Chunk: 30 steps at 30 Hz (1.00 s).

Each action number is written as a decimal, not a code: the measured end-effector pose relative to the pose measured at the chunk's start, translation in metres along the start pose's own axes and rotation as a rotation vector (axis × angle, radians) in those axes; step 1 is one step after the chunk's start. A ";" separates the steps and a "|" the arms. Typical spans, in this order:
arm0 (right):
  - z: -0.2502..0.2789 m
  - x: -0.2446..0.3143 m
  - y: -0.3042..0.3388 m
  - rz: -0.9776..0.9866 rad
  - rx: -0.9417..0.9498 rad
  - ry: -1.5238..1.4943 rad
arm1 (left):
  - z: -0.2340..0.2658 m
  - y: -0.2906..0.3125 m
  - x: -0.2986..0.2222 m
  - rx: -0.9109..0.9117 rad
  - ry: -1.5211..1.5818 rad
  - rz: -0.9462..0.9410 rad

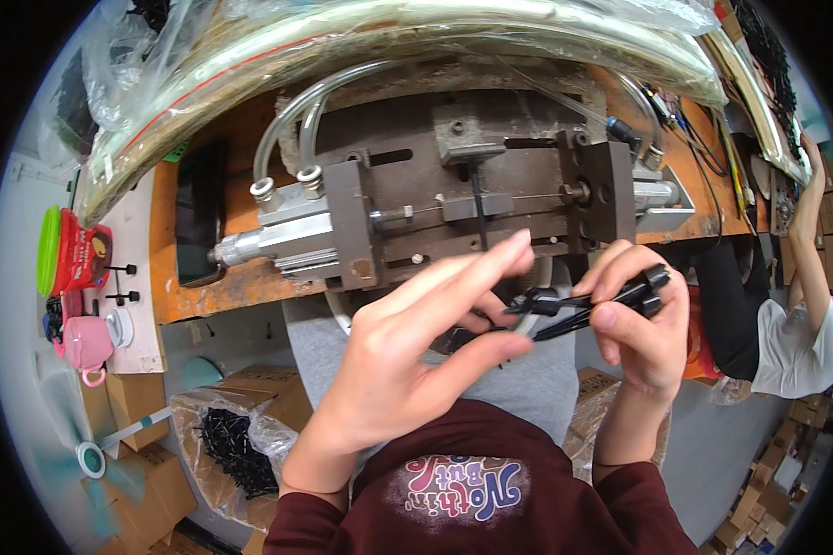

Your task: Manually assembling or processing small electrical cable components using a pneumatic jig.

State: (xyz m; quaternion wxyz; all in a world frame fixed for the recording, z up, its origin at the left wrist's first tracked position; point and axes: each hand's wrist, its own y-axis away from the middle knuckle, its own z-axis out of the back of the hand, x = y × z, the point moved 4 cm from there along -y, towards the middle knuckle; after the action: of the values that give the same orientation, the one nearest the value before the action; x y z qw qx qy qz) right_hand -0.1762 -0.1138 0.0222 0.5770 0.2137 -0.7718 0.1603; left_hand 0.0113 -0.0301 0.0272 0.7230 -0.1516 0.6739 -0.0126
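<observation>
My right hand (652, 324) is closed around a few slim black rods with wide round heads (572, 320). They point in both directions, so some heads show by my fingers and others reach toward my left hand. My left hand (393, 347) is at the other end of the bundle, its thumb and forefinger spread apart. Some of its fingers are curled partly out of sight behind. Just beyond both hands stands a dark metal fixture (352, 222), with a black rod (478, 199) lying across its central block.
Clear air hoses (273, 139) feed the cylinders. A long plastic-wrapped bundle (416, 42) arches across the back. On the left are a black phone (200, 213), a pink mug (88, 342) and a fan (90, 459). A carton (273, 388) holds black pieces. Another person (801, 347) sits at right.
</observation>
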 end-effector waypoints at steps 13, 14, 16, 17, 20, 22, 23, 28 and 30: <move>0.019 0.010 -0.002 0.074 -0.094 -0.046 | 0.019 0.016 -0.013 0.078 -0.132 -0.197; 0.019 0.011 -0.001 0.110 -0.161 0.015 | 0.016 0.016 -0.012 0.023 -0.266 -0.217; 0.015 0.010 0.002 0.167 -0.253 0.126 | 0.007 0.019 0.001 -0.074 -0.499 -0.284; 0.011 0.008 0.004 0.190 -0.278 0.175 | 0.002 0.017 0.006 -0.087 -0.595 -0.323; 0.000 0.009 0.008 0.342 -0.349 0.336 | -0.008 0.012 0.020 -0.128 -0.831 -0.453; -0.007 0.011 0.011 0.445 -0.405 0.402 | -0.015 0.011 0.021 -0.124 -0.908 -0.430; -0.007 0.011 0.012 0.479 -0.395 0.421 | -0.017 0.011 0.021 -0.122 -0.947 -0.418; -0.006 0.009 0.016 0.586 -0.384 0.641 | -0.015 0.001 0.016 -0.124 -0.987 -0.404; -0.010 0.008 0.018 0.582 -0.404 0.721 | -0.016 0.001 0.015 -0.113 -0.990 -0.391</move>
State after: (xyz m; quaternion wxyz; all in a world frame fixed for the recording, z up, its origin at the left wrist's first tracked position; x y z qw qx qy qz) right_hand -0.1792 -0.0941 0.0327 0.7681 -0.1953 -0.5666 0.2255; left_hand -0.0029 -0.0359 0.0121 0.9293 -0.3010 0.2108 -0.0377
